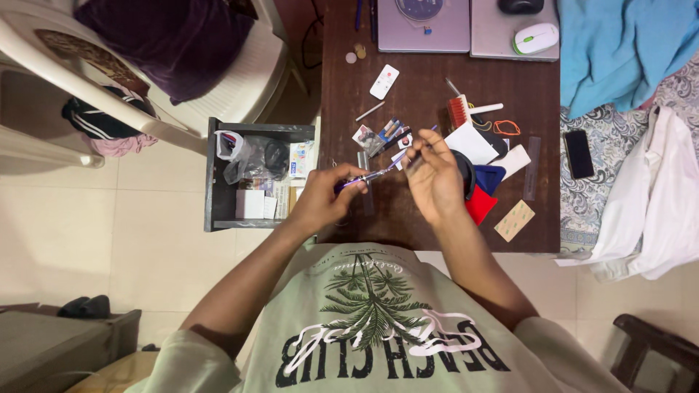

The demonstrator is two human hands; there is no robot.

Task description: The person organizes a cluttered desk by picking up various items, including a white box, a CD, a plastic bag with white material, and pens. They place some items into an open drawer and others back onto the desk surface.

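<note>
Purple pen (364, 177) is pinched over the dark wooden table (429, 87), barrel clasped in the left hand (320, 198), tip end nipped by the right hand (431, 175) at three o'clock. Both ends are best kept level and twisted gently.

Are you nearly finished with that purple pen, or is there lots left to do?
Done: the drawer is pulled open and small bits are spread over the dark table. In hand: the left hand grips the purple pen by its barrel while the right hand pinches its other end. Left: the pen is not put down yet, and whether it is being opened or closed cannot be told.
</note>
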